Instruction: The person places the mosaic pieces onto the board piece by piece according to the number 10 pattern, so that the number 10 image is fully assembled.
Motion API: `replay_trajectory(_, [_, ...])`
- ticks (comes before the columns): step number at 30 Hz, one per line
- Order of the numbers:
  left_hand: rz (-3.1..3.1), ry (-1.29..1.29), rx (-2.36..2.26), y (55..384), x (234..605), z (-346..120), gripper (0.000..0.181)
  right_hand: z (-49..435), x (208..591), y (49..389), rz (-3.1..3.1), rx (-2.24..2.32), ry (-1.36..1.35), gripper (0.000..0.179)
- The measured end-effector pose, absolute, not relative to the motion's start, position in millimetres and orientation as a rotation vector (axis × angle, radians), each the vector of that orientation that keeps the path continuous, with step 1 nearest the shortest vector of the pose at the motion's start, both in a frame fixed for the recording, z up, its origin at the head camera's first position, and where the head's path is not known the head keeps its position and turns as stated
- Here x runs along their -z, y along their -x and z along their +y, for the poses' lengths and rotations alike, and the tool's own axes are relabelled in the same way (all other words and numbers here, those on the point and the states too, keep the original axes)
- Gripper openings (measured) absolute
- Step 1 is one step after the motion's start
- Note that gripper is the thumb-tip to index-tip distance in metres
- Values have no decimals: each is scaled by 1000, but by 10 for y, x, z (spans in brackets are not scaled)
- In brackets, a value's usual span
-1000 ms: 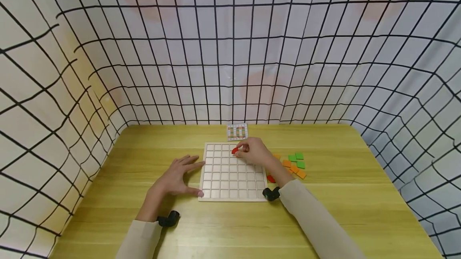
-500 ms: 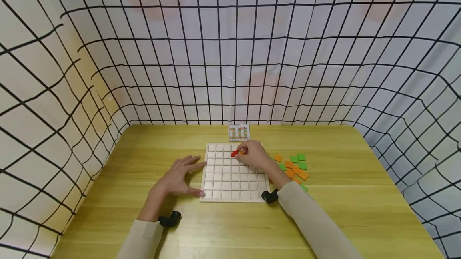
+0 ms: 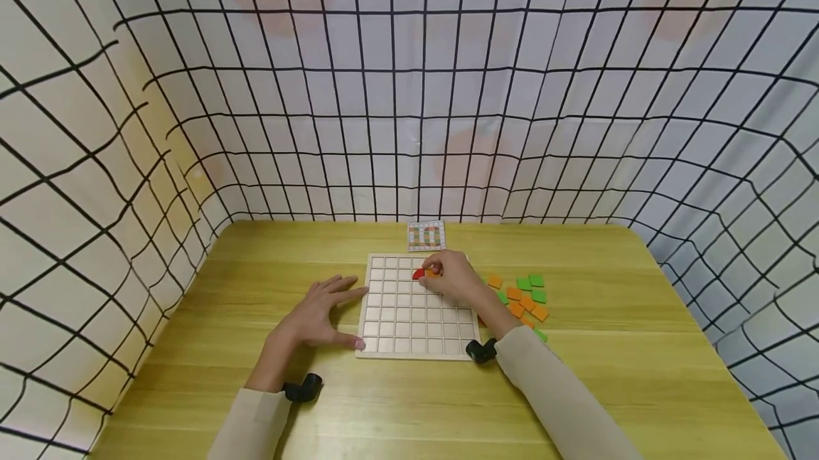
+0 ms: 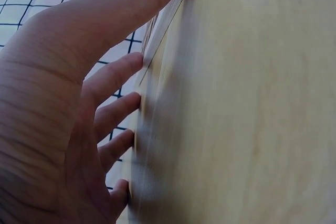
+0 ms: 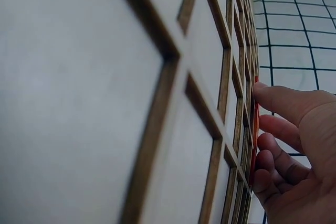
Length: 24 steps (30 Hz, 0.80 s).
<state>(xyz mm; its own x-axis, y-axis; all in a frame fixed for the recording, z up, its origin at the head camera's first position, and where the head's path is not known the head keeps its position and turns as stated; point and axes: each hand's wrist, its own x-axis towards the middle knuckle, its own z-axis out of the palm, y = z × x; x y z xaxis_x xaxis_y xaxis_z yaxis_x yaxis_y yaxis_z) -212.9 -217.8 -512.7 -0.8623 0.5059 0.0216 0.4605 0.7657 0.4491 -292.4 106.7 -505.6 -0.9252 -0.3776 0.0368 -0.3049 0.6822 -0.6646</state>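
A pale wooden grid board (image 3: 387, 307) lies on the table. My right hand (image 3: 453, 276) reaches over its far part, thumb and fingers curled. Between its fingertips is a small red tile with a curved edge (image 3: 419, 274), down at the grid cells. An orange tile (image 3: 431, 273) shows right beside it, partly under the fingers. In the right wrist view the fingertips meet thin red and orange edges (image 5: 255, 124) low over the board. My left hand (image 3: 316, 314) is spread at the board's left side, thumb at the near corner and a fingertip at the edge.
Several loose orange tiles (image 3: 514, 293) and green tiles (image 3: 536, 280) lie right of the board, some behind the right forearm. A small printed pattern card (image 3: 426, 236) lies beyond the board's far edge. A white wall with black grid lines (image 3: 409, 119) encloses the table.
My right hand has brought the red tile slightly nearer and down to the grid, and the orange tile beside it has come into sight. My left hand stays at the board's edge.
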Motion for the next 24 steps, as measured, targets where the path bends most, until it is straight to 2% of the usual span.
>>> replay_trajectory(12, [2848, -753, -690, 2127, 5119, -2167, 103, 1304, 4998, 2889, 2792, 1160, 621, 30])
replay_trajectory(24, [2857, -754, -695, 2122, 5123, -2179, 102, 2050, 4940, 2752, 2907, 1140, 440, 34])
